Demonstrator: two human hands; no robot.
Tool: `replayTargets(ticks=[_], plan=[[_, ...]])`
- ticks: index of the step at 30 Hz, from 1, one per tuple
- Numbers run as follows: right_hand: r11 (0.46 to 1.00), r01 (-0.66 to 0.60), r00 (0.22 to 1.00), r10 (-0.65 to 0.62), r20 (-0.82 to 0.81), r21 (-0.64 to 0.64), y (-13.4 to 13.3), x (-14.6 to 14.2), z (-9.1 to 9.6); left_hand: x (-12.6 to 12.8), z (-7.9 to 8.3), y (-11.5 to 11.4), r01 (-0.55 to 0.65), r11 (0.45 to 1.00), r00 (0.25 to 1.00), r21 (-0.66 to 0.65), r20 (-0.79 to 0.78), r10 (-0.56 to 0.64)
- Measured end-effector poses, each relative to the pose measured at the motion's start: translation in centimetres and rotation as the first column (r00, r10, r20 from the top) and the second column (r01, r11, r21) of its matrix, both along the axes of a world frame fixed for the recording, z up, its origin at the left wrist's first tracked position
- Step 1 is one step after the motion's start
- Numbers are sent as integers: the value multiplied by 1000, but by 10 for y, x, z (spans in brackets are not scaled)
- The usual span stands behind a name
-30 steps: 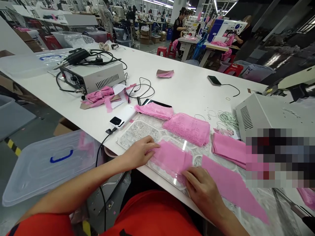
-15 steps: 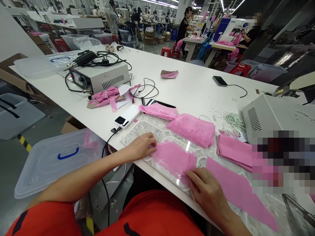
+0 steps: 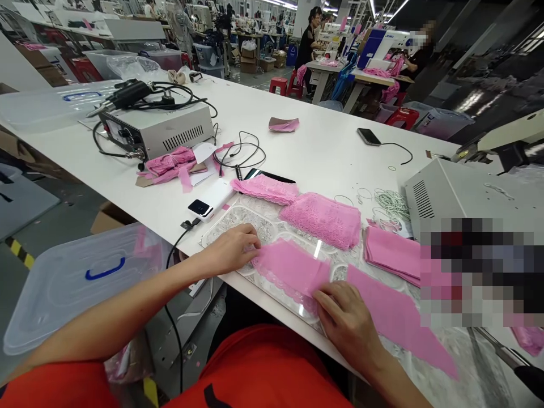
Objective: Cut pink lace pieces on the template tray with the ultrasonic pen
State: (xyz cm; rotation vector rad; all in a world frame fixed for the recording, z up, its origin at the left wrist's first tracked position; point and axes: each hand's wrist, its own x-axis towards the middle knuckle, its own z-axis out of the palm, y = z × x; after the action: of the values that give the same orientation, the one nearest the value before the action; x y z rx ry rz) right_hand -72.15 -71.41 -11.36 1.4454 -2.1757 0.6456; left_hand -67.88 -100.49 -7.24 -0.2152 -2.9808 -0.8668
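Observation:
A pink lace piece (image 3: 291,267) lies flat on a clear plastic template (image 3: 238,222) at the table's near edge. My left hand (image 3: 232,249) rests on the template with its fingertips pressing the left end of the lace. My right hand (image 3: 346,320) lies flat, fingers spread, on the lace's right end where it meets a long pink fabric strip (image 3: 395,317). Stacks of pink lace (image 3: 323,218) and folded pink fabric (image 3: 391,254) sit just beyond my hands.
A grey control box (image 3: 159,131) with a cabled handpiece stands at the back left, another grey box (image 3: 463,195) at the right. A white power bank (image 3: 208,207), a phone (image 3: 369,136), green elastic loops (image 3: 393,201) and a clear bin lid (image 3: 83,277) lie around. People work at sewing stations behind.
My hands stay on the pink lace with almost no shift; only the camera view has swung slightly.

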Motion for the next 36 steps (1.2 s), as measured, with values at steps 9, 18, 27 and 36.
replayTargets(ticks=[9, 18, 27, 36], plan=[[999, -28, 1000, 28, -10, 16, 3, -2, -5, -1, -17, 0, 3, 1000, 1000, -20, -17, -3], [1000, -13, 1000, 13, -13, 19, 3, -1, -3, -4, -3, -2, 3, 999, 1000, -36, -6, -4], [999, -16, 1000, 16, 3, 43, 0, -1, 2, 1, 6, -9, 98, 961, 995, -259, 2, -100], [998, -48, 996, 45, 73, 44, 0, 5, 7, 2, -16, 1, 366, 875, 886, -316, -170, -432]])
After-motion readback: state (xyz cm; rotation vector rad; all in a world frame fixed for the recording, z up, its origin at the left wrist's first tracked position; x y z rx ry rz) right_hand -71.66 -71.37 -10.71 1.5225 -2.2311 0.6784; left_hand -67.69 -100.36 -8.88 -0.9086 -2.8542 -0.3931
